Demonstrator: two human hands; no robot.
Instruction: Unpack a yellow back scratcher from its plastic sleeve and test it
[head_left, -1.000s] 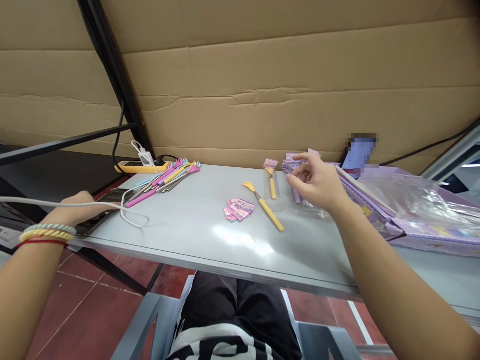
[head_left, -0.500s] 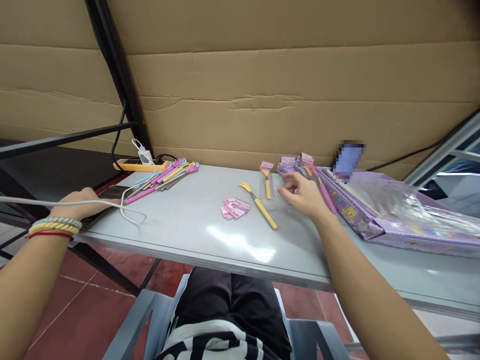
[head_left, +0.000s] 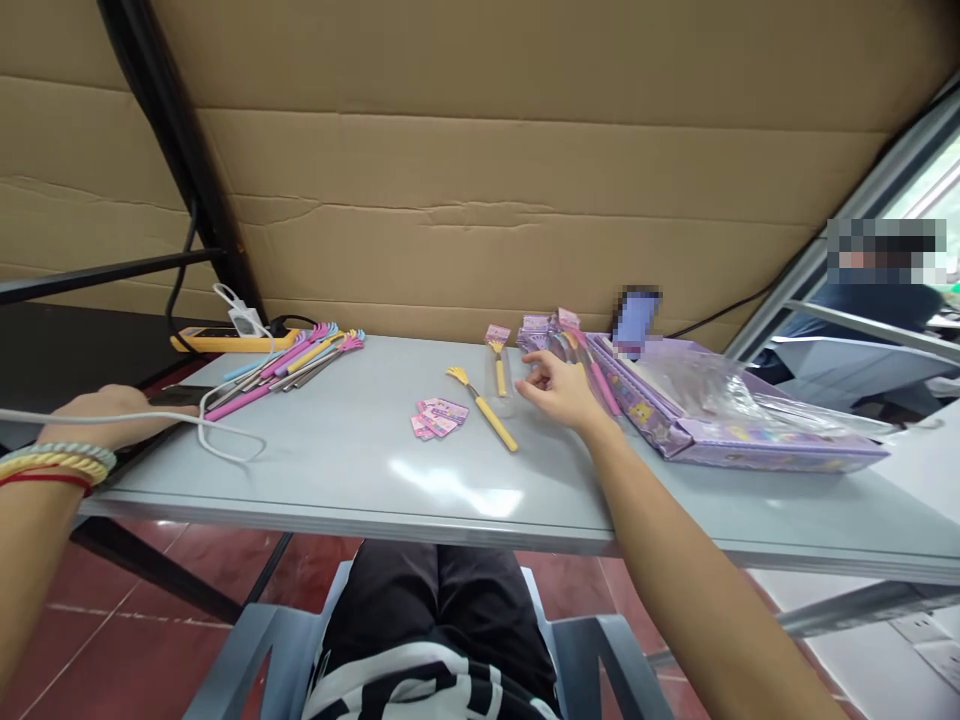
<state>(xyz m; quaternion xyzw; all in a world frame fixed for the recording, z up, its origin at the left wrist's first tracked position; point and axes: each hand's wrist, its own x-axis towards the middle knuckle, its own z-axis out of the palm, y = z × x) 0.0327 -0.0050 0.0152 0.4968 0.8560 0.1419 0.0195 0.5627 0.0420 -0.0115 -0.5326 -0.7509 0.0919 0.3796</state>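
The right hand rests on the worktop beside a bagged scratcher, its grip loosely spread and pinching nothing, fingertips close to the bag's edge, handy to it and to the packed pile just behind. A loose yellow scratcher and tags lie just left, within reach. The left hand lies flat on a phone at the worktop's left edge, steadying it; its grip is spread. More scratchers fan out near it.
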